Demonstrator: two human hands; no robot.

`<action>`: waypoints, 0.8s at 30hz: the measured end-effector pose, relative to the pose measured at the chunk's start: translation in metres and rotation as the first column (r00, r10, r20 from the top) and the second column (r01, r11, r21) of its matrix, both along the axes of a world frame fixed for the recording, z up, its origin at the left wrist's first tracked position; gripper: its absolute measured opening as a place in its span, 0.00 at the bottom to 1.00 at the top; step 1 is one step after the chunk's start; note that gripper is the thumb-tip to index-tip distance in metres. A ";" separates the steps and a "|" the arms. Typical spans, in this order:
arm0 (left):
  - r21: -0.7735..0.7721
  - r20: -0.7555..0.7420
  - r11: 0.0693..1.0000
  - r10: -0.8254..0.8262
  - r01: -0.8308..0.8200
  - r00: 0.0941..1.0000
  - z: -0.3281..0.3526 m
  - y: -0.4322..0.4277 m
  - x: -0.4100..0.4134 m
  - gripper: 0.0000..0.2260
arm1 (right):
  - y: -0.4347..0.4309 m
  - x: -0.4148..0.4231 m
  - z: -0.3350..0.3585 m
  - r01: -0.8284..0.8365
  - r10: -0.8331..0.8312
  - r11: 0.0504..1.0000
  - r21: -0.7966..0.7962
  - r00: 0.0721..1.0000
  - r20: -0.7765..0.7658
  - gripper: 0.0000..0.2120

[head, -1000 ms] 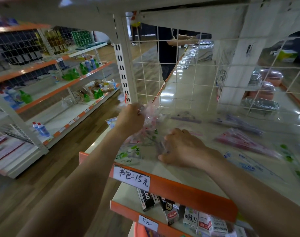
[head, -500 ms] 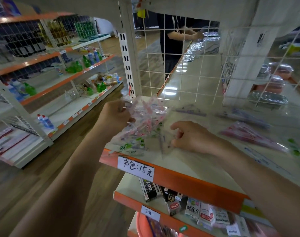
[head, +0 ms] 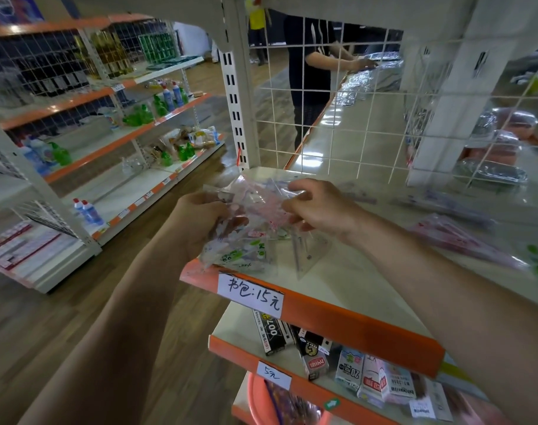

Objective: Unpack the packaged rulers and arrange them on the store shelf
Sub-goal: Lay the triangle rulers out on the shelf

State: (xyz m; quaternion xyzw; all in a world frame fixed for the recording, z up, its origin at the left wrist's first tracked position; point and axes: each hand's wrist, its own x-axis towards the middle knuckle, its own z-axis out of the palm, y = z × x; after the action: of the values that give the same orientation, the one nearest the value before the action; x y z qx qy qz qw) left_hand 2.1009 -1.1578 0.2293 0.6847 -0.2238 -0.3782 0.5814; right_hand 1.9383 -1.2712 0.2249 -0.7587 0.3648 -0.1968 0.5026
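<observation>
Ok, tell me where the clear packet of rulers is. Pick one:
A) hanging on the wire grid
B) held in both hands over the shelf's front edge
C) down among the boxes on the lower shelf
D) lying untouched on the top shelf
B: the left hand and the right hand both grip the packet of rulers, raised above the shelf's orange front edge.

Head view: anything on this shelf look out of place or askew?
Yes. The price label on the shelf edge reads schoolbag, 15 yuan, yet ruler packs lie there. The pink pack at right lies slanted to the shelf front. The bundle in the left hand and right hand looks fine.
</observation>
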 end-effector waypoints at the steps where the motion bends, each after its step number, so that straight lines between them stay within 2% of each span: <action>1: 0.005 -0.027 1.000 -0.002 0.002 1.000 0.000 0.000 -0.001 0.08 | 0.001 0.003 0.000 0.001 -0.001 1.000 0.031 1.000 0.008 0.25; 3: -0.010 -0.102 1.000 -0.012 0.011 0.995 -0.001 0.001 -0.002 0.07 | 0.003 0.006 -0.001 0.023 -0.023 1.000 0.022 1.000 -0.010 0.22; 6: -0.028 -0.216 0.999 -0.040 0.035 0.976 -0.004 0.000 -0.006 0.04 | 0.005 0.005 0.003 -0.013 0.014 1.000 0.027 0.999 -0.052 0.06; 8: -0.038 -0.326 0.998 -0.057 0.047 0.944 -0.006 -0.001 -0.012 0.03 | 0.004 0.003 0.006 -0.002 0.001 0.997 0.078 1.000 0.018 0.01; 11: -0.087 -0.474 0.992 -0.119 0.088 0.873 -0.007 -0.007 -0.028 0.01 | 0.001 -0.004 0.013 0.077 -0.103 0.982 0.172 0.984 0.148 0.04; 14: -0.159 -0.557 0.978 -0.204 0.138 0.805 -0.010 -0.017 -0.050 0.05 | -0.004 -0.020 0.019 0.112 -0.150 0.974 0.199 0.971 0.188 0.02; 16: -0.195 -0.565 0.965 -0.257 0.176 0.784 -0.014 -0.025 -0.062 0.05 | -0.009 -0.038 0.021 0.087 -0.122 0.976 0.201 0.978 0.167 0.02; 19: -0.260 -0.556 0.948 -0.304 0.186 0.774 -0.018 -0.040 -0.076 0.09 | -0.013 -0.069 0.021 0.053 -0.075 0.977 0.207 0.992 0.097 0.09; 21: -0.264 -0.552 0.944 -0.314 0.196 0.773 -0.018 -0.051 -0.085 0.13 | -0.014 -0.087 0.018 0.105 -0.122 0.979 0.172 0.988 0.092 0.12; 24: -0.268 -0.544 0.935 -0.346 0.233 0.765 -0.021 -0.065 -0.100 0.10 | -0.018 -0.109 0.015 0.212 -0.222 0.972 0.102 0.970 0.100 0.13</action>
State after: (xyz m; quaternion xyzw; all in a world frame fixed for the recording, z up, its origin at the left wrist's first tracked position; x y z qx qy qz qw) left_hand 2.0009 -1.2229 0.2086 0.4357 -0.1722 -0.6325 0.6168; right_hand 1.8294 -1.2895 0.2401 -0.6786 0.4258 -0.2753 0.5314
